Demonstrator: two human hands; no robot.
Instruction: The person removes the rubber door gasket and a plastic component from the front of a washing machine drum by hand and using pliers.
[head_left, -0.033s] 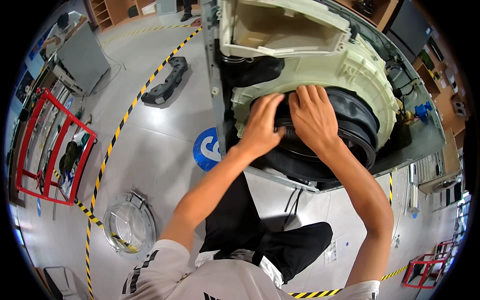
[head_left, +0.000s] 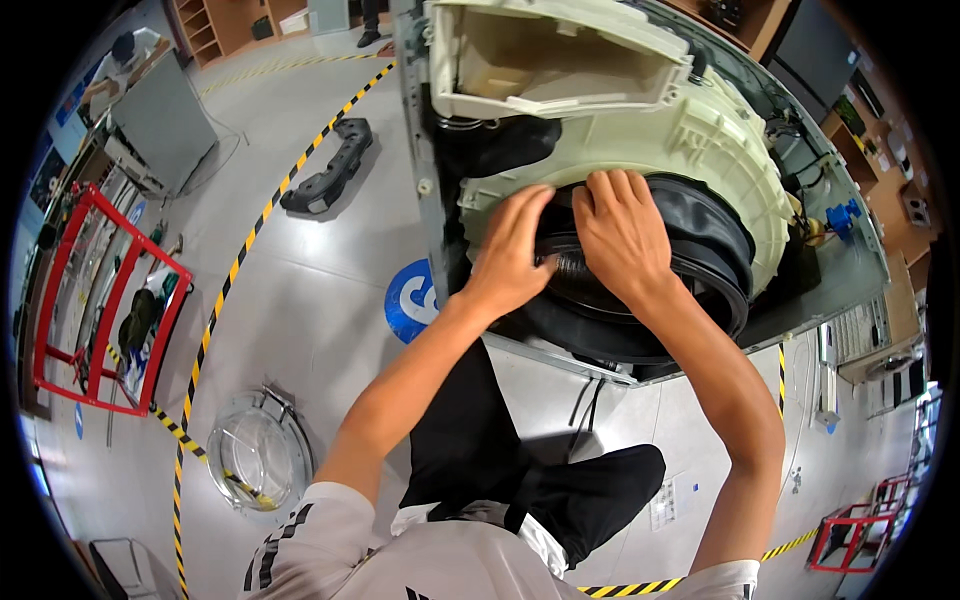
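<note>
A black rubber door gasket [head_left: 705,215] rings the drum opening [head_left: 590,285] of an opened washing machine. My left hand [head_left: 508,255] is at the gasket's left side, its fingers curled at the upper rim and its thumb toward the opening. Over the top rim, my right hand [head_left: 625,225] is closed, with fingers bent across the rubber. Both hands hide part of the upper rim. Behind the gasket is the cream plastic tub [head_left: 690,135], and above it sits a cream detergent drawer housing [head_left: 560,60].
The metal cabinet edge [head_left: 418,170] stands left of my hands. A round glass door [head_left: 258,450] lies on the floor at left. Farther off are a dark curved block [head_left: 330,170], a red-framed cart [head_left: 110,300] and a grey panel [head_left: 165,120]. Yellow-black tape [head_left: 225,275] crosses the floor.
The machine appears slightly farther left in the picture. My left hand has shifted slightly left, its thumb a little apart from where it was; my right hand keeps its place on the gasket.
</note>
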